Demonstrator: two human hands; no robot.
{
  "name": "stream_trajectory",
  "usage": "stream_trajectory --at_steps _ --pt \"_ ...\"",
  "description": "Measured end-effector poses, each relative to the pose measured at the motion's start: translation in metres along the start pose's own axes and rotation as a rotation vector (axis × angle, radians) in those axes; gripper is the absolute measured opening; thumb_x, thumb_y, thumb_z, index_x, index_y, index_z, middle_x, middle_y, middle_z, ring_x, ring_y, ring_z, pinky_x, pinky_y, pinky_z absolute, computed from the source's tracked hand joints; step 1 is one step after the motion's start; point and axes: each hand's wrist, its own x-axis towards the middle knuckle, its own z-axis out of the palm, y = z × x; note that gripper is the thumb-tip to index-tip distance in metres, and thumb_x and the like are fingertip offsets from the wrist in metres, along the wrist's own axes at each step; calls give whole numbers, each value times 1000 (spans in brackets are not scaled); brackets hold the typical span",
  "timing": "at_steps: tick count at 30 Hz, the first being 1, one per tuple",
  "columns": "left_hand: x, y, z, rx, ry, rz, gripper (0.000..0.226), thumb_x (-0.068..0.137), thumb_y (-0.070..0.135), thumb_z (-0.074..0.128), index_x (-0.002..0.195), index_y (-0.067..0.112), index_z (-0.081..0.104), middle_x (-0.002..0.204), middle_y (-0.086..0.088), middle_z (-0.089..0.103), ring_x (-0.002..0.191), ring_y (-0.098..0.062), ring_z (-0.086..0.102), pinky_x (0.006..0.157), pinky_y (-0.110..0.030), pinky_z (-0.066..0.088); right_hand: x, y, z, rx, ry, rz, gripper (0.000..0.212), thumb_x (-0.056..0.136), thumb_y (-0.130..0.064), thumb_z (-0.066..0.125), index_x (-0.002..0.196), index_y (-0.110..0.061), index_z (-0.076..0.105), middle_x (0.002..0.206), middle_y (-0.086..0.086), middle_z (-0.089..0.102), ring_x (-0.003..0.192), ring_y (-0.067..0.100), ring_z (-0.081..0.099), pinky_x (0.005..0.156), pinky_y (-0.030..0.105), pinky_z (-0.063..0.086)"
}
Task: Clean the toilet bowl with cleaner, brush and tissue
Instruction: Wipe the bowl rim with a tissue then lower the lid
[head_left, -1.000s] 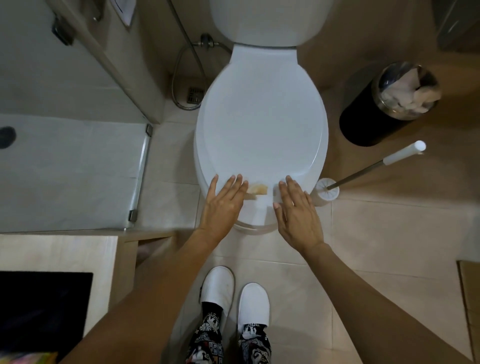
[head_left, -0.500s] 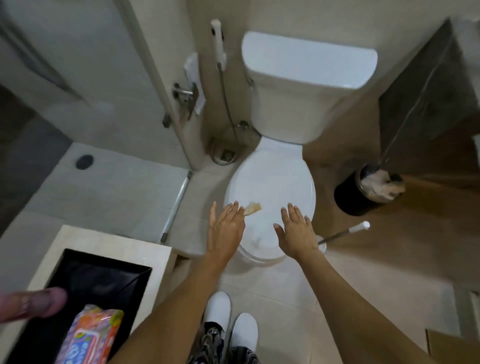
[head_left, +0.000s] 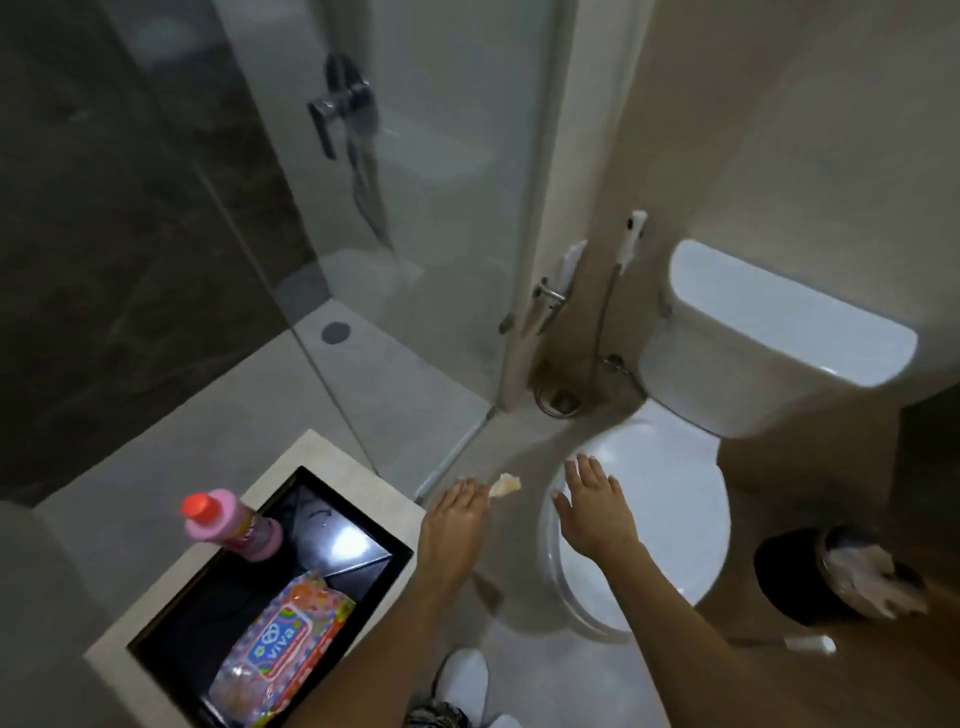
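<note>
Left hand (head_left: 453, 525) extended palm down over the floor beside the toilet, its fingers straight but pinching a small crumpled yellowish tissue scrap (head_left: 506, 486) at the fingertips; the scrap projects forward past the fingers, in front of the floor between the shower threshold and the toilet lid's left edge. Right hand (head_left: 595, 512) released, fingers spread and straight, palm down in front of the closed toilet lid (head_left: 670, 499); whether it touches the lid cannot be told. Both forearms enter from the lower edge of the view, and white slippers (head_left: 462, 680) appear between them. Behind the lid stands the white cistern (head_left: 779, 332), with a bidet sprayer (head_left: 631, 234) and its hose hung on the wall just to its left. To the right of the toilet, a black waste bin (head_left: 795, 577) holds crumpled white paper; the white tip of the toilet brush handle (head_left: 810, 644) lies low beside it, blurred. To the left of the hands, a pale counter carries a black recessed basin (head_left: 363, 551). A pink cleaner bottle (head_left: 234, 525) with a red cap stands tilted at the basin's far-left rim, and a colourful wet-tissue pack (head_left: 285, 649) lies inside. A glass shower enclosure (head_left: 363, 260) fills the upper left.
</note>
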Motion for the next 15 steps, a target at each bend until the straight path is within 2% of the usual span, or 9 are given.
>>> stream_trajectory --at_steps 2,4,6,9,10,13,15 --pt "-8 -22 -9 34 20 -49 33 74 13 49 95 9 74 95 -7 73 90 -22 69 82 -29 51 11 -23 -4 -10 -13 -55 59 104 -41 21 154 -13 8 162 6 1 149 22 -1 120 38 3" --pt "-13 -41 -17 83 64 -107 38 74 16 41 93 9 73 94 -6 73 88 -21 69 86 -31 42 22 -46 -5 -47 -39 -121 59 104 -40 22 154 -12 8 162 7 1 149 22 -2 120 38 3" --pt "-20 -58 -28 121 97 -187 36 73 16 42 90 10 74 91 -6 73 83 -21 70 85 -32 37 30 -68 -6 -89 -68 -188 58 104 -38 23 154 -12 8 162 8 1 149 23 -1 120 38 3" --pt "-34 -80 -40 141 167 -299 15 68 17 66 80 15 74 91 -3 74 79 -19 70 82 -34 42 41 -99 -5 -174 -116 -295 59 104 -38 22 154 -10 7 161 9 1 149 23 -1 120 39 4" --pt "-40 -86 -43 133 189 -350 10 71 20 64 75 18 73 92 -2 74 79 -18 70 83 -35 41 44 -108 -4 -207 -123 -332 60 104 -37 23 154 -9 7 161 10 1 149 24 0 120 39 5" --pt "-58 -94 -50 108 223 -522 30 81 25 44 70 22 71 95 2 73 83 -17 68 85 -36 37 54 -132 1 -289 -140 -441 60 104 -38 23 154 -9 6 161 10 2 149 23 2 119 39 7" --pt "-68 -95 -54 104 243 -635 29 80 25 45 69 21 71 95 0 72 85 -20 68 88 -39 40 59 -144 3 -336 -161 -507 60 104 -37 24 154 -9 5 161 10 1 149 22 1 119 39 8"
